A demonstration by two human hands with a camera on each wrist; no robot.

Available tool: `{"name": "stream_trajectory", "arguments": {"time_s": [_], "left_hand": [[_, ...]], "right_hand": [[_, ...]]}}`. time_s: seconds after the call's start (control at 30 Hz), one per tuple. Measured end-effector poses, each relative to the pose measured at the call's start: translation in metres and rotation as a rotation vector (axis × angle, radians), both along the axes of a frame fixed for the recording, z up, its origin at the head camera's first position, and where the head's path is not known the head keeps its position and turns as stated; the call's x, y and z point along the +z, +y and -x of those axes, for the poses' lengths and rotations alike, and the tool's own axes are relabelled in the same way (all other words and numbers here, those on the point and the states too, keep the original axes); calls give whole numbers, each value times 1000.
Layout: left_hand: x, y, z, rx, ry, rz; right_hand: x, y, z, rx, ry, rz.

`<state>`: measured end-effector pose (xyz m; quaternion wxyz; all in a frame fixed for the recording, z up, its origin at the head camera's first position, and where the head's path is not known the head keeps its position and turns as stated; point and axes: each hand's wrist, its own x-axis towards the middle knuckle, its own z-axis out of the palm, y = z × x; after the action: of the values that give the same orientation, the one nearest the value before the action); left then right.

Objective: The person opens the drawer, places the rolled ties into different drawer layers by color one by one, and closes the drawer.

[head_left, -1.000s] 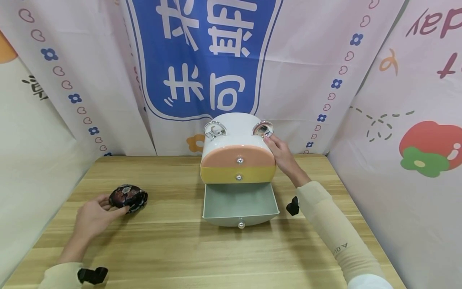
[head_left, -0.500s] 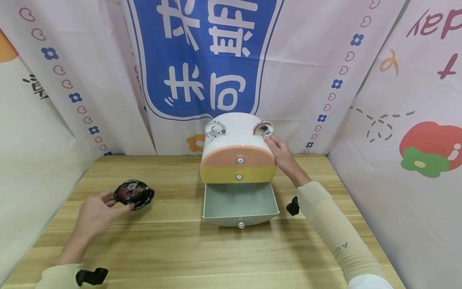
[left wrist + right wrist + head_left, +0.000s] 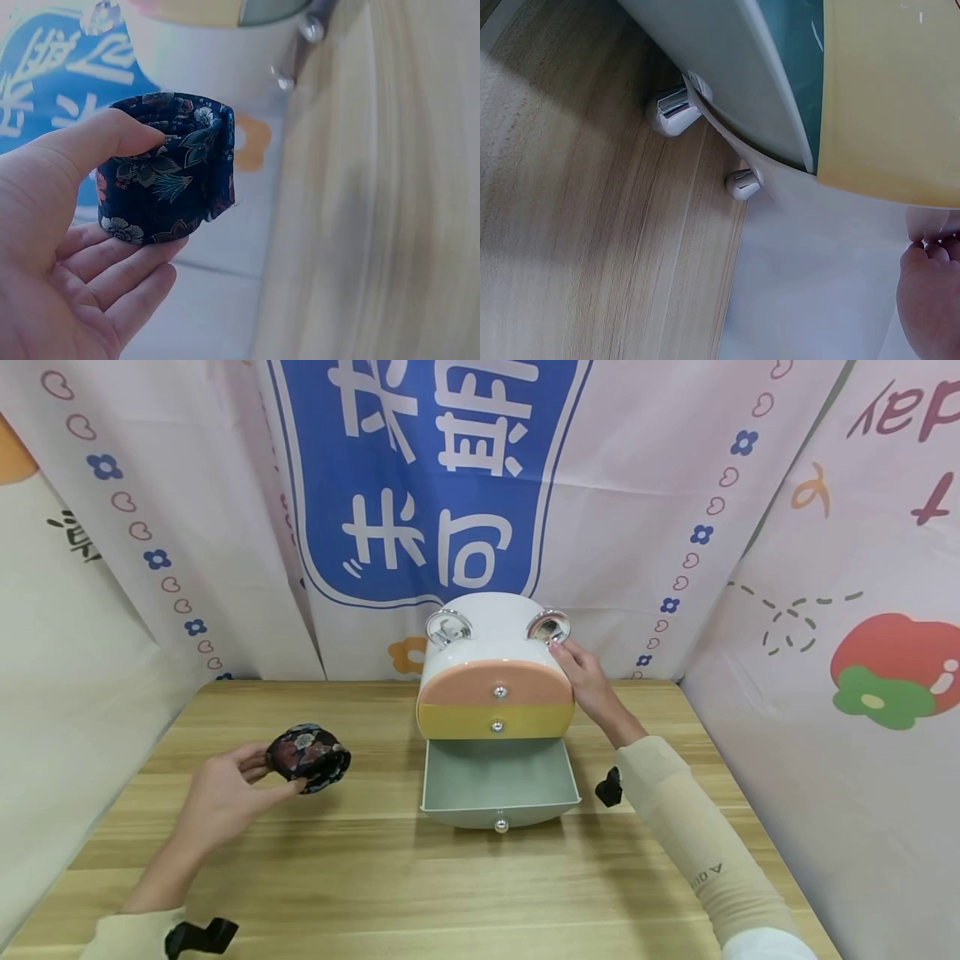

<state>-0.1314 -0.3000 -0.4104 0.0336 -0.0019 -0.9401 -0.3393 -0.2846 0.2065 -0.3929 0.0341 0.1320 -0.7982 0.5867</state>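
Note:
A rolled-up dark floral necktie (image 3: 309,758) is pinched in my left hand (image 3: 225,797) over the left part of the table. The left wrist view shows my thumb on top of the roll (image 3: 169,180) and the fingers beneath it. My right hand (image 3: 588,681) touches the right side of a small white drawer box (image 3: 491,627), its fingertips by the silver eye-like ornament (image 3: 549,627). The bottom green drawer (image 3: 498,777) is pulled out, with nothing visible inside. Above it, the yellow drawer (image 3: 457,720) and the orange drawer (image 3: 457,683) are closed.
The box stands at the back of the wooden table (image 3: 360,885), close to a printed cloth backdrop (image 3: 630,527). Round silver knobs sit on the drawer fronts. Silver feet (image 3: 673,112) hold the box off the table. Cloth walls rise on both sides.
My left hand has moved right and slightly away from me with the necktie, toward the drawer box. The right hand and the box stay where they were.

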Motion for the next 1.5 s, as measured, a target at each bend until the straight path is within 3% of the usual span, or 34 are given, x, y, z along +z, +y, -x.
{"name": "stream_trajectory", "arguments": {"time_s": [0.33,0.67,0.93,1.5], "left_hand": [[20,34,-3,-69,29,-34],[24,64,-1,-145,94,-50],[28,88,1,-196,98,-84],[17,142,12,-328,132,-190]], "right_hand": [[3,-2,-1,3,-1,1],[2,0,0,3,3,-7],[0,0,0,-18,13,-22],[1,0,-2,-9,10,-12]]}}
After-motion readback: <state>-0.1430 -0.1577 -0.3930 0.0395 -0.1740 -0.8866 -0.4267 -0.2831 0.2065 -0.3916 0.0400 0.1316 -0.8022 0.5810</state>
